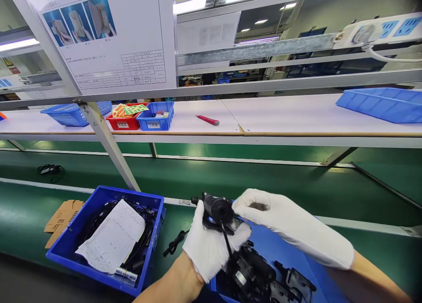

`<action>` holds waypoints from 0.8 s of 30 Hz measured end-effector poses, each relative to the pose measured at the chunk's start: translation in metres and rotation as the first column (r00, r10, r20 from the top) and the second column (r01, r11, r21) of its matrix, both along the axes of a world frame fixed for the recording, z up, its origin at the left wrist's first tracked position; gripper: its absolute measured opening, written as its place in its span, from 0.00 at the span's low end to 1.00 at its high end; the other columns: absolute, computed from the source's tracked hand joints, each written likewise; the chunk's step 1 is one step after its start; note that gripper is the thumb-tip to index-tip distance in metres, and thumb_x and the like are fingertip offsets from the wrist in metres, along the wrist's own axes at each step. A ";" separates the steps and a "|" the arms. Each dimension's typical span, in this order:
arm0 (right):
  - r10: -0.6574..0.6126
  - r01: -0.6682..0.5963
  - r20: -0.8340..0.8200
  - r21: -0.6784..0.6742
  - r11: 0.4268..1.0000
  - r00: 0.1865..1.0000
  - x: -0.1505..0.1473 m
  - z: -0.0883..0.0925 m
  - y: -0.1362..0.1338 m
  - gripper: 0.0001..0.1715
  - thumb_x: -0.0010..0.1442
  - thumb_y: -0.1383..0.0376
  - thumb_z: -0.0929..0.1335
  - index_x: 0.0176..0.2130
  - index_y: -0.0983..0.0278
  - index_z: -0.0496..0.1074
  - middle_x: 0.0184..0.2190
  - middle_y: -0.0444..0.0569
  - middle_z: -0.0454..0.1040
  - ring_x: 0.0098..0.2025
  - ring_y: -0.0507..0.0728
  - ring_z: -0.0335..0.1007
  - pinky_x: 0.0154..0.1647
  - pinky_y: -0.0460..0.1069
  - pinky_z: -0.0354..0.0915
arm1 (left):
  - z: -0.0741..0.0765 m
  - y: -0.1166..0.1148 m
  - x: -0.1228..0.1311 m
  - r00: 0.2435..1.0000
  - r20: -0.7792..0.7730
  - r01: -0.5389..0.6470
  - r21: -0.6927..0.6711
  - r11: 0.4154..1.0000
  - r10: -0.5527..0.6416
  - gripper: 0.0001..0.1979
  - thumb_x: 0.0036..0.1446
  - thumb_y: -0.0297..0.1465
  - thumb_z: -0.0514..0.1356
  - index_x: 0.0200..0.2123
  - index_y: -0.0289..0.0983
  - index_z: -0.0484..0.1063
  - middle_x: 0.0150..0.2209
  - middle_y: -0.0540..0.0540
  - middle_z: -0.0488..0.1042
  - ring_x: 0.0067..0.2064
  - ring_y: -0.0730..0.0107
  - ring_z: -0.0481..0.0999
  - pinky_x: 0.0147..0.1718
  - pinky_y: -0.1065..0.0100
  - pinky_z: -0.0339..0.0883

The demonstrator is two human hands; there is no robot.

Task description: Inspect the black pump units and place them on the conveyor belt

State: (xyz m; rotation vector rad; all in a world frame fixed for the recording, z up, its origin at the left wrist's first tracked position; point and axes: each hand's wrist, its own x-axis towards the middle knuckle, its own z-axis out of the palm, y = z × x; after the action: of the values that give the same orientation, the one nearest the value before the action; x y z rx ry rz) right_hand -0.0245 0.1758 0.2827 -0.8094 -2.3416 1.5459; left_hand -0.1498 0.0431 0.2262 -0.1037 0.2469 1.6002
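The left white-gloved hand (209, 246) was closed around a black plastic cylindrical device (216, 207), narrow end leftward; the right white-gloved hand (274, 209), half-curled, adjoined its right side, grip indeterminable.
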 end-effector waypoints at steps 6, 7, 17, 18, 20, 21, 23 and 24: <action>0.011 -0.001 -0.038 0.236 0.972 0.999 -0.014 0.001 -0.010 0.15 0.62 0.56 0.69 0.26 0.57 0.79 0.32 0.45 0.78 0.37 0.58 0.76 0.38 0.50 0.70 | 0.010 0.000 0.007 0.997 0.062 0.037 0.060 0.998 -0.041 0.30 0.71 0.50 0.50 0.48 0.29 0.78 0.44 0.38 0.82 0.48 0.61 0.80 0.55 0.59 0.74; 0.007 0.002 -0.035 0.249 0.968 0.999 -0.015 0.000 -0.011 0.15 0.62 0.57 0.70 0.26 0.57 0.79 0.31 0.44 0.78 0.36 0.58 0.76 0.37 0.50 0.70 | 0.013 0.000 0.007 0.996 0.075 0.046 0.056 0.997 -0.050 0.28 0.71 0.48 0.52 0.48 0.29 0.78 0.42 0.39 0.82 0.46 0.62 0.81 0.54 0.60 0.74; -0.041 0.060 -0.063 0.339 0.939 0.997 -0.009 -0.009 -0.013 0.12 0.63 0.56 0.70 0.29 0.55 0.79 0.33 0.43 0.79 0.37 0.58 0.76 0.39 0.51 0.70 | 0.022 -0.001 0.009 0.984 0.157 0.079 0.041 0.996 -0.084 0.28 0.70 0.49 0.53 0.50 0.29 0.77 0.46 0.39 0.82 0.50 0.62 0.80 0.59 0.58 0.71; -0.045 0.069 -0.073 0.362 0.930 0.996 -0.008 -0.009 -0.014 0.11 0.63 0.57 0.70 0.30 0.55 0.79 0.33 0.43 0.79 0.37 0.58 0.75 0.39 0.51 0.70 | 0.023 -0.001 0.010 0.981 0.174 0.079 0.040 0.996 -0.085 0.28 0.70 0.50 0.53 0.49 0.29 0.77 0.45 0.39 0.82 0.49 0.62 0.80 0.60 0.58 0.70; -0.046 0.081 -0.095 0.410 0.908 0.994 -0.005 -0.010 -0.018 0.11 0.64 0.58 0.70 0.30 0.54 0.79 0.33 0.43 0.79 0.37 0.58 0.75 0.39 0.52 0.70 | 0.025 -0.002 0.011 0.978 0.193 0.075 0.033 0.997 -0.080 0.28 0.70 0.50 0.53 0.48 0.30 0.77 0.45 0.40 0.82 0.48 0.64 0.80 0.61 0.57 0.69; -0.040 0.081 -0.105 0.434 0.897 0.994 -0.004 -0.011 -0.020 0.11 0.64 0.58 0.69 0.31 0.55 0.78 0.33 0.44 0.78 0.37 0.58 0.75 0.39 0.52 0.70 | 0.025 -0.002 0.012 0.978 0.193 0.072 0.021 0.997 -0.074 0.27 0.70 0.50 0.54 0.47 0.31 0.77 0.45 0.41 0.82 0.46 0.65 0.80 0.61 0.57 0.69; -0.010 0.064 -0.118 0.465 0.883 0.993 -0.002 -0.011 -0.022 0.11 0.66 0.58 0.69 0.32 0.55 0.77 0.33 0.44 0.77 0.37 0.58 0.75 0.38 0.51 0.71 | 0.025 -0.002 0.013 0.982 0.178 0.066 -0.001 0.998 -0.065 0.25 0.69 0.49 0.55 0.47 0.31 0.77 0.45 0.41 0.83 0.45 0.66 0.81 0.61 0.56 0.69; 0.009 0.049 -0.120 0.470 0.881 0.993 -0.002 -0.011 -0.022 0.11 0.66 0.58 0.68 0.32 0.56 0.76 0.33 0.45 0.76 0.36 0.58 0.75 0.37 0.51 0.71 | 0.025 -0.001 0.013 0.985 0.160 0.068 0.001 0.998 -0.068 0.25 0.69 0.49 0.56 0.47 0.31 0.78 0.45 0.41 0.83 0.46 0.65 0.81 0.61 0.56 0.68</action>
State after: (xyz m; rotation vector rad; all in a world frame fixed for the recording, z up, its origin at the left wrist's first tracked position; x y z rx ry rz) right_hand -0.0260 0.1534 0.2717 -0.5973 -2.4530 0.9114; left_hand -0.1367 0.0420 0.2509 -0.2236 0.1281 1.5149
